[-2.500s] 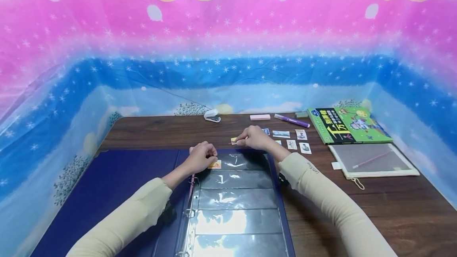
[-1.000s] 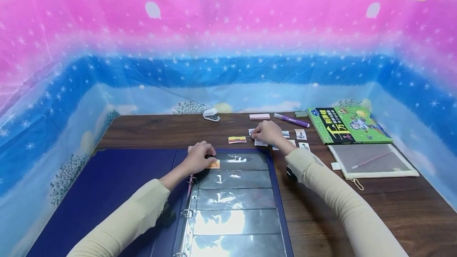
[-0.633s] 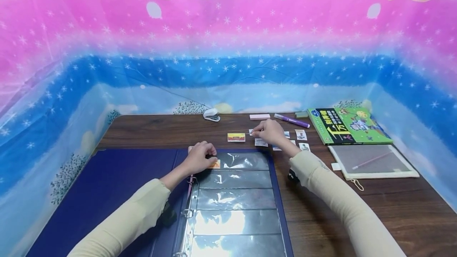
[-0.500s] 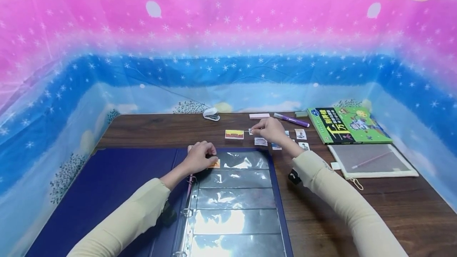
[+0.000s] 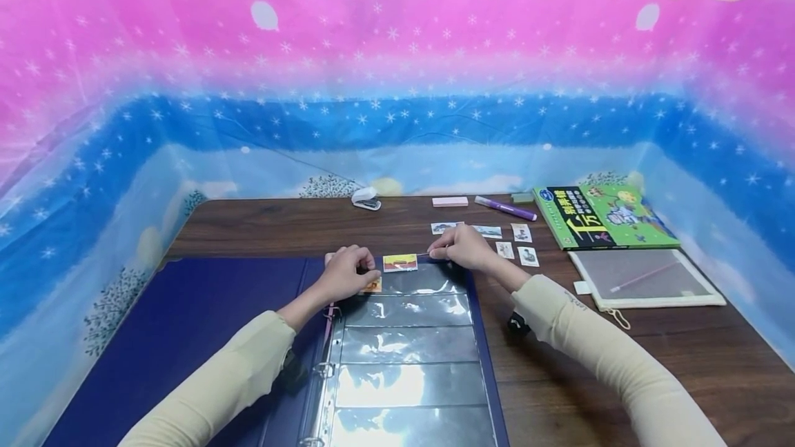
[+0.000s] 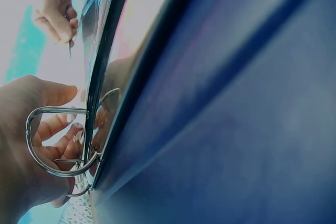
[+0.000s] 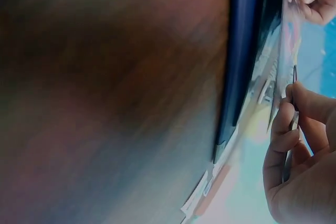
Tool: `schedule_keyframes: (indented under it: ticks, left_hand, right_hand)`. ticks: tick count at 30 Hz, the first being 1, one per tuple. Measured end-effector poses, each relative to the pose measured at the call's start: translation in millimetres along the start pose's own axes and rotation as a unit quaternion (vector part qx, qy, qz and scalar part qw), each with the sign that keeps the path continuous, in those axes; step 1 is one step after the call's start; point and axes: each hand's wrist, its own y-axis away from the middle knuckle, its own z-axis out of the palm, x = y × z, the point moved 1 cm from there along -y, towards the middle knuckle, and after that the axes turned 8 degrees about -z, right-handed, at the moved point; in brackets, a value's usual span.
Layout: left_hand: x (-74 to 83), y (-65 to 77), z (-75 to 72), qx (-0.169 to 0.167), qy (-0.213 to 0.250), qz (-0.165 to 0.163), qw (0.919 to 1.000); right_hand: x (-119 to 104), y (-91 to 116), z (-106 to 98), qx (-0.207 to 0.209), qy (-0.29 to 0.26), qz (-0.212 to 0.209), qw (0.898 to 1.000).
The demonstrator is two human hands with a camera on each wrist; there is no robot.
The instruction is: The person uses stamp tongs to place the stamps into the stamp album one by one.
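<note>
In the head view my right hand (image 5: pixel 462 248) pinches slim metal tweezers (image 7: pixel 287 166). At their tips is a yellow-and-red stamp (image 5: pixel 400 263), held over the top edge of a clear pocket page (image 5: pixel 428 279). My left hand (image 5: pixel 348 272) rests at the page's upper left corner, its thumb on the top pocket beside an orange stamp (image 5: pixel 373 285) that it partly covers. The left wrist view shows that hand's fingers loosely bent behind a metal binder ring (image 6: pixel 31 135). The page lies in an open dark blue ring binder (image 5: pixel 236 309).
Several stamps (image 5: pixel 487 232) lie on the wooden table (image 5: pixel 559 350) behind the binder. A stapler (image 5: pixel 366 199), a pink block (image 5: pixel 450 202) and a purple marker (image 5: pixel 506 208) line the back. At right lie a green book (image 5: pixel 609 218) and a mesh pouch (image 5: pixel 649 278).
My right hand moved right from the yellow stamp's spot, then lifted that stamp with the tweezers and brought it left and nearer, over the page's top. My left hand stayed put.
</note>
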Motion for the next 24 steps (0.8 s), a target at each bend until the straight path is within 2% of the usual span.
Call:
schedule_keyframes:
  ticks: [10, 17, 24]
  left_hand:
    - [0.0, -1.0, 0.1, 0.009, -0.003, -0.008, 0.9999]
    - [-0.4, -0.6, 2.8, 0.016, -0.011, -0.017, 0.9997]
    - [-1.0, -0.9, 4.5, 0.016, -0.016, -0.021, 0.9995]
  right_hand:
    - [2.9, 1.2, 1.3, -0.037, 0.020, -0.045, 0.998]
    - [0.2, -1.1, -0.3, -0.075, 0.018, -0.051, 0.996]
    - [3.2, -7.0, -3.4, -0.122, 0.016, -0.079, 0.989]
